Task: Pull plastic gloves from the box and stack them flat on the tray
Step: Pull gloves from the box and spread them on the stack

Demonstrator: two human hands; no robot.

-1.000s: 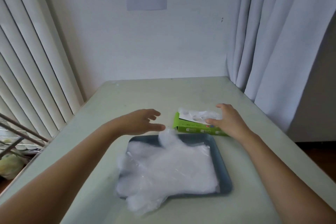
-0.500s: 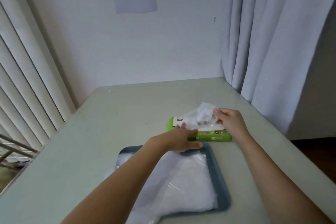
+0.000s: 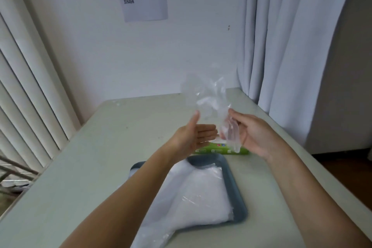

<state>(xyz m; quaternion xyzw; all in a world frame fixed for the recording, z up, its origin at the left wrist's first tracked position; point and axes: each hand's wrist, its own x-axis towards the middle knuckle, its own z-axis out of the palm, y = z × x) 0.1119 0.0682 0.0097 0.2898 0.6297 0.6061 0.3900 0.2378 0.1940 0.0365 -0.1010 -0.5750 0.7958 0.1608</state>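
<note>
Right hand (image 3: 255,135) had drawn a crumpled glove (image 3: 207,96) up out of the box (image 3: 213,150), fingers curled round its lower end. Meanwhile the left hand (image 3: 193,137) had come off the box, open flat, thumb touching the film. Glove hung above the box, toward the desk's (image 3: 90,167) right edge; spreading it onto the tray's (image 3: 233,185) stack (image 3: 201,193) seemingly remained.
</note>
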